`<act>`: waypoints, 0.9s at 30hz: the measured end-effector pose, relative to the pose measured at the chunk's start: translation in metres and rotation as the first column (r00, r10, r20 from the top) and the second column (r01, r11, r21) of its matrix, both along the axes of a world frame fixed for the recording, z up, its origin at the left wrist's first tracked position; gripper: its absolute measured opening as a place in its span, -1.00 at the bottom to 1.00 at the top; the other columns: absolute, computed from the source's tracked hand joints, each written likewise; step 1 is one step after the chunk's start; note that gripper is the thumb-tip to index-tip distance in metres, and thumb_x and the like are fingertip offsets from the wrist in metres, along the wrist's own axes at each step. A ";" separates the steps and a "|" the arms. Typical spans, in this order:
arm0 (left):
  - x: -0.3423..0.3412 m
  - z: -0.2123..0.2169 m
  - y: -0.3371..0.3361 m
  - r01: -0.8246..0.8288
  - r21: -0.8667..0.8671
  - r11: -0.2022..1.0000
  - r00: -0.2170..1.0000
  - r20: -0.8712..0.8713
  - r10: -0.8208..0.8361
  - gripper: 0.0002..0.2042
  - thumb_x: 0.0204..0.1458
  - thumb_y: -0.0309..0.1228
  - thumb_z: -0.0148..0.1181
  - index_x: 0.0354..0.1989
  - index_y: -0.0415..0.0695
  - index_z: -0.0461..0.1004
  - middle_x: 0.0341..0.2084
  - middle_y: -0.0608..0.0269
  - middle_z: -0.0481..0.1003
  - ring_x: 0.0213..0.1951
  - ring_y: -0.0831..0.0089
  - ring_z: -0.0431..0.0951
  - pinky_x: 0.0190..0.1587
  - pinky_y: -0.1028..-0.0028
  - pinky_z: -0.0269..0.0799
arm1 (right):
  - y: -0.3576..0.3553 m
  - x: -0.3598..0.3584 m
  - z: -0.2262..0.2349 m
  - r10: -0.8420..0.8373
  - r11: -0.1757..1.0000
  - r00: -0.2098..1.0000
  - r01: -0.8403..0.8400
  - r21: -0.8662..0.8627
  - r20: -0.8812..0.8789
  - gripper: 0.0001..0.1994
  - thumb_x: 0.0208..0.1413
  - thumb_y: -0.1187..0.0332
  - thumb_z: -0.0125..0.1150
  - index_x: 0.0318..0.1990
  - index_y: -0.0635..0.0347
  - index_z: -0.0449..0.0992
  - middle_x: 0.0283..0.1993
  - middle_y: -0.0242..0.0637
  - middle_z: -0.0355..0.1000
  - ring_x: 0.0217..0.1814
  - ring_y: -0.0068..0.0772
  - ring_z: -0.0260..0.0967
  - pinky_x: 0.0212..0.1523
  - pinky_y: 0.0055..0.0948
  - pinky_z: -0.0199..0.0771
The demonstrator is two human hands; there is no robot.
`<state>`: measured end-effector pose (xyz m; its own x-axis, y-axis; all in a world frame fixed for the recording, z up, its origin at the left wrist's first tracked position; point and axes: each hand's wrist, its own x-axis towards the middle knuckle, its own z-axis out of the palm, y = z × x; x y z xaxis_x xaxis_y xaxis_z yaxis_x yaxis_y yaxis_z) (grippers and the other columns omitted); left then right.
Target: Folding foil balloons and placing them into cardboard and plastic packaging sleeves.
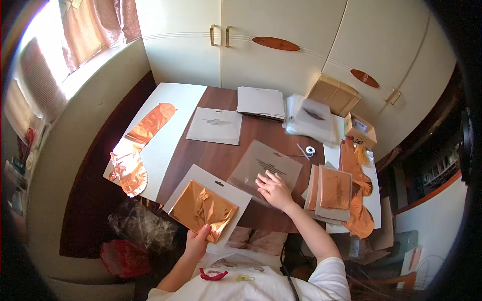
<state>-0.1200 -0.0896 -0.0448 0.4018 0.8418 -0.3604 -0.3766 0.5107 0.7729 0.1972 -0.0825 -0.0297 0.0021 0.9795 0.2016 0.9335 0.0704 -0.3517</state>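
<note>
My left hand (197,242) grips the near edge of a folded copper foil balloon (203,209) that lies on a white backing card (211,178) at the table's front edge. My right hand (273,189) rests flat, fingers spread, on a clear plastic sleeve (263,165) in the middle of the brown table (221,158). Just right of that hand stands a stack of packed copper foil sleeves (332,191).
A second clear sleeve (216,125) and a pile of white cards (260,102) lie further back. Loose plastic bags (312,120), cardboard boxes (335,94) and flat copper balloons (150,123) sit around the table. White cupboards (261,45) stand behind.
</note>
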 end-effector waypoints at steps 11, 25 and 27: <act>0.017 -0.004 0.001 -0.049 0.049 0.998 0.994 -0.100 0.053 -0.78 0.12 -0.42 0.05 -0.12 -0.28 0.39 -0.33 0.29 0.49 -0.37 0.54 0.50 -0.35 0.51 0.44 | -0.002 -0.033 0.035 -0.049 0.904 0.973 -0.053 0.423 0.225 -0.82 -0.02 0.40 0.17 -0.21 0.07 0.46 -0.55 -0.38 0.36 -0.48 -0.38 0.42 -0.53 -0.44 0.47; 0.030 0.036 -0.033 0.326 -0.197 0.925 0.871 -0.319 -0.375 -0.79 0.16 -0.38 0.01 -0.14 -0.26 0.41 -0.29 0.29 0.47 -0.28 0.52 0.50 -0.23 0.50 0.47 | 0.006 -0.066 0.023 0.003 0.959 0.993 -0.037 0.281 0.120 -0.89 -0.09 0.39 0.18 -0.49 0.07 0.35 -0.48 -0.38 0.33 -0.38 -0.36 0.41 -0.49 -0.37 0.48; 0.029 0.022 -0.035 0.309 -0.189 0.932 0.887 -0.297 -0.354 -0.78 0.16 -0.38 0.01 -0.13 -0.26 0.40 -0.28 0.29 0.47 -0.28 0.51 0.51 -0.22 0.50 0.47 | 0.004 -0.071 0.024 0.027 0.956 0.991 -0.063 0.286 0.128 -0.89 -0.10 0.39 0.18 -0.50 0.07 0.35 -0.48 -0.39 0.32 -0.39 -0.37 0.40 -0.48 -0.38 0.49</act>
